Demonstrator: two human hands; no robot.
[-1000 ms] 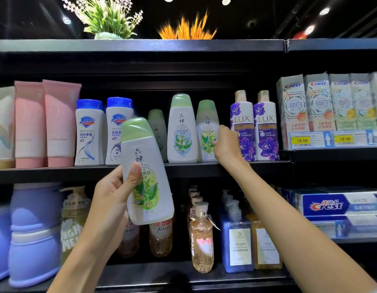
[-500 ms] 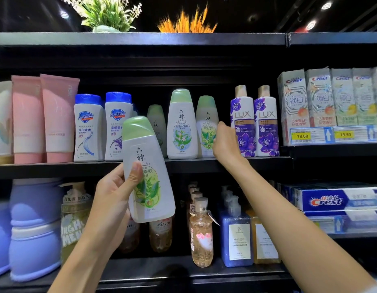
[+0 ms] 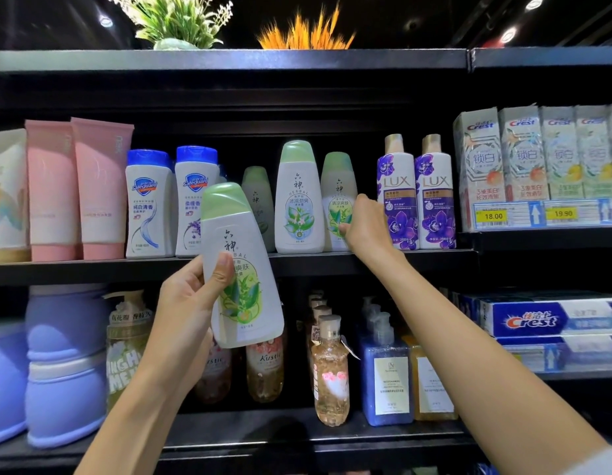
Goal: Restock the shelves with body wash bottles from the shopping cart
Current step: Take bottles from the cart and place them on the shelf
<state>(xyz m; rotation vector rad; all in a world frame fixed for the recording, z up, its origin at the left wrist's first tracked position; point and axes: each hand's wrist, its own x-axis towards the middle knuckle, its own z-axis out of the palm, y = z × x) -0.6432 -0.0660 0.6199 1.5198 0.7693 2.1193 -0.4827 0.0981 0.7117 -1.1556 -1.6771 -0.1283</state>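
Note:
My left hand (image 3: 188,303) grips a white body wash bottle with a pale green cap (image 3: 241,265), held tilted in front of the middle shelf (image 3: 366,260). My right hand (image 3: 364,224) reaches onto that shelf, its fingers curled round the right side of a matching green-capped bottle (image 3: 337,200) standing there. Two more such bottles stand to its left, a front one (image 3: 298,197) and one set further back (image 3: 258,200). The shopping cart is out of view.
On the middle shelf stand pink tubes (image 3: 76,190), blue-capped Safeguard bottles (image 3: 148,204), purple Lux bottles (image 3: 416,197) and Crest boxes (image 3: 524,152) with price tags. Below are lilac containers (image 3: 63,365), pump bottles (image 3: 385,375) and clear bottles (image 3: 330,371). Fake plants (image 3: 181,18) top the unit.
My right hand has shifted a little up along the side of the shelved bottle. The bottle in my left hand has stayed about where it was.

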